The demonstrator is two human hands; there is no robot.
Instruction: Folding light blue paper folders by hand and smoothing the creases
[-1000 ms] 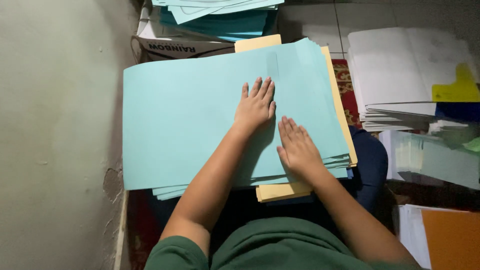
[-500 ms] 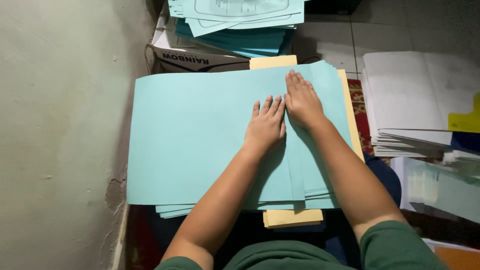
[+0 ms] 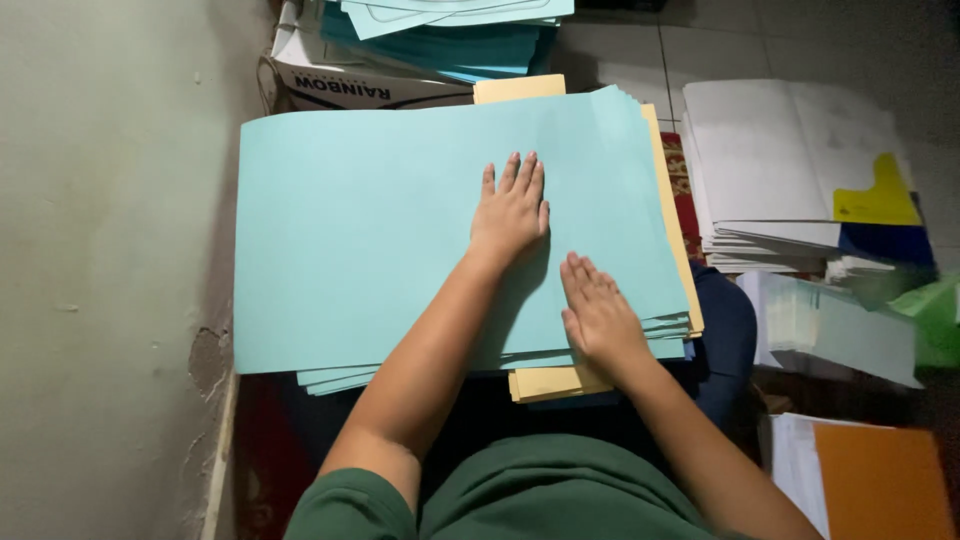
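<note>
We press both hands flat on a large light blue sheet [image 3: 380, 230] that tops a stack of like sheets; the stack lies on our lap, hard against the pale wall [image 3: 110, 250] on the left. Our left hand [image 3: 512, 208] rests palm down near the middle of the sheet, its fingers [image 3: 520, 175] straight and close together, pointing away from us and gripping nothing. Our right hand [image 3: 597, 315] lies palm down nearer to us, close to the sheet's near right corner, fingers likewise flat, together and holding nothing. The two hands are near each other but apart. Under the blue stack, yellow sheets [image 3: 560, 382] stick out at the near edge, along the right side and at the far edge. Beyond the stack a cardboard box [image 3: 380, 90] carries a pile of darker blue paper [image 3: 450, 40]. To the right, on the tiled floor [image 3: 620, 50], stands a white paper pile [image 3: 770, 160] with a yellow piece [image 3: 880, 200] on its corner; nearer to us is a pale greenish bundle [image 3: 840, 330], and at the lower right an orange folder [image 3: 880, 480] on white sheets. Our green shirt [image 3: 540, 500] fills the lower edge of the view.
</note>
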